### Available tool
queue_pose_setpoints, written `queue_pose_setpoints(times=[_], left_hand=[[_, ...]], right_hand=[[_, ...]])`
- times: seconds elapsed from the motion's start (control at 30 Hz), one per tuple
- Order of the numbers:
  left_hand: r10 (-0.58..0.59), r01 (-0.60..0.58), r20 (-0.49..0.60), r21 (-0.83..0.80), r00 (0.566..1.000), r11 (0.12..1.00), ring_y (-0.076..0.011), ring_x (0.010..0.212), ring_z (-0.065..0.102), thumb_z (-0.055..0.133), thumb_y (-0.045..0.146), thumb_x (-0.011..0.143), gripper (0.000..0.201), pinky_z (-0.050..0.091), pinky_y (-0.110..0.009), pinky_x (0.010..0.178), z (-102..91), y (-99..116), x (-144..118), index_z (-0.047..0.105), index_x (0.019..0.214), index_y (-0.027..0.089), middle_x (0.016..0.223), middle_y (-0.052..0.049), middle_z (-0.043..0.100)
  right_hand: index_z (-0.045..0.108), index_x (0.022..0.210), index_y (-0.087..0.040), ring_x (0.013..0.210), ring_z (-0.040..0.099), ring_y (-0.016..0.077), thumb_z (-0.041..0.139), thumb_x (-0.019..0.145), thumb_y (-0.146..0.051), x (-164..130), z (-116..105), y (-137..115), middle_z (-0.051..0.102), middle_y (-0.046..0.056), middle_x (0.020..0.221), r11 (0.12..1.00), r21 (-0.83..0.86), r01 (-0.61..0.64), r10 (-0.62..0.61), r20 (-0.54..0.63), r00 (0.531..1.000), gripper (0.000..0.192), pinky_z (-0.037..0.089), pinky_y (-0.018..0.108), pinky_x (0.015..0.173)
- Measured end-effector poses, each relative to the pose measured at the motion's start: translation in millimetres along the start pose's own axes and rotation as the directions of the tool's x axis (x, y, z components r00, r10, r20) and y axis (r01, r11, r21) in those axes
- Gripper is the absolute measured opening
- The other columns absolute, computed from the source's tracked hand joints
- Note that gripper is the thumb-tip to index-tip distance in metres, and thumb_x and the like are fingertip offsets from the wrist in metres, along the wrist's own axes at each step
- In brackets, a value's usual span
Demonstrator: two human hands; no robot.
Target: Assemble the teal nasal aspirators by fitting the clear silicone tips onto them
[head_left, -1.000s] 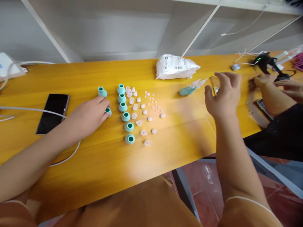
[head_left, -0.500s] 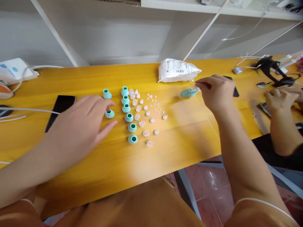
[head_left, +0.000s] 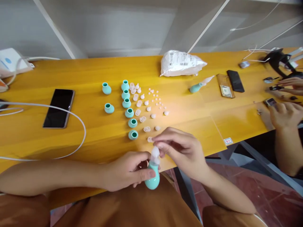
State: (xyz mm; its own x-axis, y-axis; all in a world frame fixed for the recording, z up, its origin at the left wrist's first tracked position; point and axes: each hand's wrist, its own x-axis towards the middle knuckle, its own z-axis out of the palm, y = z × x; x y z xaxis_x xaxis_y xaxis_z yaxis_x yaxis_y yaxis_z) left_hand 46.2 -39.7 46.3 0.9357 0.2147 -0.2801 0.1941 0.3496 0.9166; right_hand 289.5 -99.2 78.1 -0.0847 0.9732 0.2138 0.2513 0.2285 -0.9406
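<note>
While the left hand [head_left: 130, 171] grasps a nozzled teal bulb [head_left: 153, 182] near the front end of the row of six open bulbs [head_left: 126, 105], the right hand [head_left: 183, 148] has its fingertips bent in at the clear nozzle [head_left: 155, 154]; cannot tell whether they pinch it. Right of the row: clear cups [head_left: 139, 103], pale stoppers [head_left: 146, 103], tiny discs [head_left: 157, 91], then a second nozzled bulb [head_left: 196, 88], lying down. Left of it: two loose bulbs [head_left: 109, 109], then a black phone [head_left: 57, 108].

The head camera, the lone view, looks forward and down from close above the wearer's left hand [head_left: 131, 170] and right hand [head_left: 186, 151] at lower centre, across the wooden table [head_left: 81, 72] to grey panels [head_left: 127, 28] along the frame's top.
</note>
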Motion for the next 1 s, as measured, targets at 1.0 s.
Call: queue_pose_setpoints(times=[1.0], left_hand=[[-0.140, 0.131, -0.036, -0.180, 0.989, 0.975, -0.0090, 0.057, 0.061, 0.067, 0.080, 0.107, 0.064, 0.055, -0.019, 0.051, -5.8, -22.3, 8.2, 0.059, 0.113, 0.017, 0.079, 0.002, 0.065]], right_hand=[[0.080, 0.125, -0.022, 0.101, 0.082, 0.0192, 0.079, 0.107, -0.010, -18.8, 1.0, 39.0, 0.082, 0.008, 0.111, 0.987, -0.086, 0.134, -0.118, 0.165, 0.979, 0.022, 0.072, 0.032, 0.088]])
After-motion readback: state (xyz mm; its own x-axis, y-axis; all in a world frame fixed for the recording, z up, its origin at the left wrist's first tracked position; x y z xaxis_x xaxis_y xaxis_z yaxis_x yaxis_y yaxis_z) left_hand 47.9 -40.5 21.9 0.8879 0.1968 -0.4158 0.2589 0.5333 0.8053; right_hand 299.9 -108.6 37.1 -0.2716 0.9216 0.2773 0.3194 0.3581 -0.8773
